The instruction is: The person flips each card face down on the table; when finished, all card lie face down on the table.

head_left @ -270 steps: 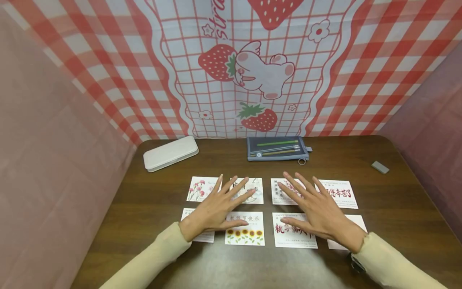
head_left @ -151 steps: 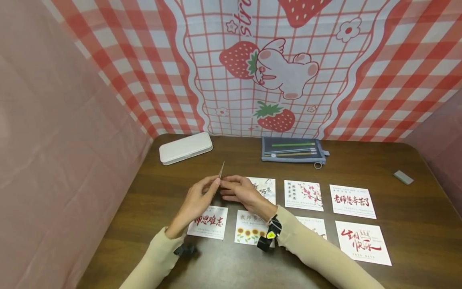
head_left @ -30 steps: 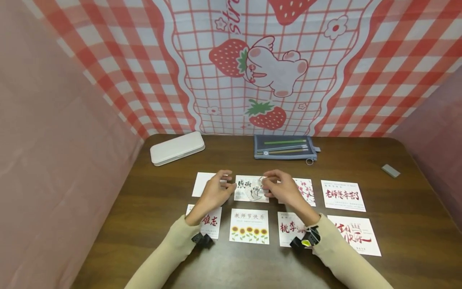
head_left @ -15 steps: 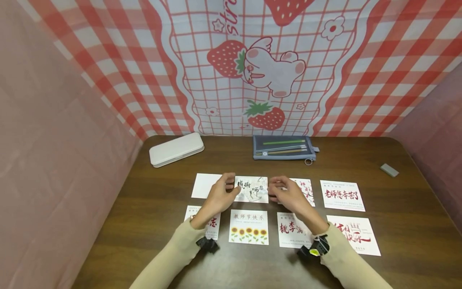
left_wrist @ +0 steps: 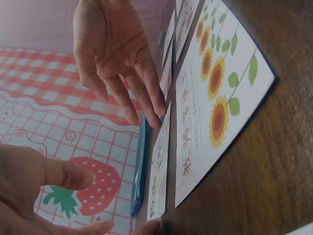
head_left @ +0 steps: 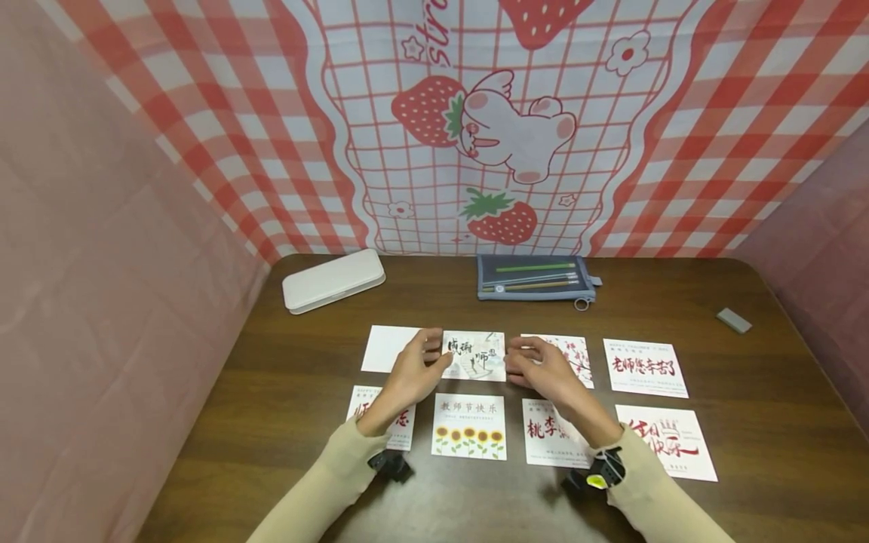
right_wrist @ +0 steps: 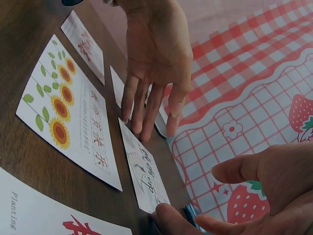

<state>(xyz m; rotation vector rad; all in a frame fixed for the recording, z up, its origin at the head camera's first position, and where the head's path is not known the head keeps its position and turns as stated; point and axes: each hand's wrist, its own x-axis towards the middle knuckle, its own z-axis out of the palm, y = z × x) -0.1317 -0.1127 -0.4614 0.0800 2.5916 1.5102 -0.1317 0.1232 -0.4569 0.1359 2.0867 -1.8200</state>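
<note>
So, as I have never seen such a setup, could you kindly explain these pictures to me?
There is no machine: a person works with bare hands, a left hand and a right hand. A head camera looks forward and down; a wrist camera on each arm takes the two tilted close views. On the table lie eight cards in two rows, with a white case, a pencil pouch and a small grey block further back. Neither hand appears to grip anything; they flank the card with black lettering, which lies flat.
</note>
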